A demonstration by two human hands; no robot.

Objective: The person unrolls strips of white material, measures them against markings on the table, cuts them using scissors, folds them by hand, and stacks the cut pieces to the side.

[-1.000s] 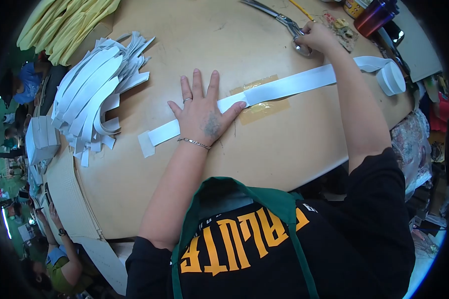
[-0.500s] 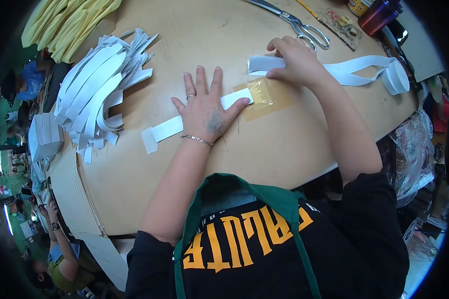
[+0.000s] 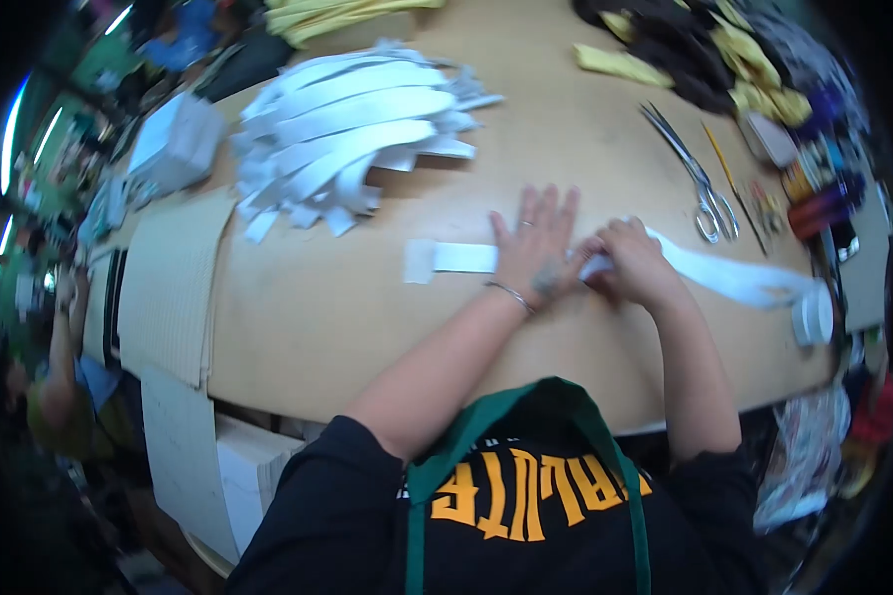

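Hands [image 3: 541,253] [image 3: 640,263] on white strip [image 3: 465,258], open room toward table edge [image 3: 298,409].

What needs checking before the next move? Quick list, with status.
1. Left hand flat across the white strip: ok, fingers spread.
2. Right hand has a firm hold on the white band: cannot tell, the contact is blurred and partly hidden.
3. Band leads free from the right hand to the roll: ok, nothing seen lying on it.
4. Roll well inside the table edge: not ok, it sits close to the right edge.
5. Scissors away from both hands: ok, they lie beyond the band.
6. Pile of white strips apart from the hands: ok.
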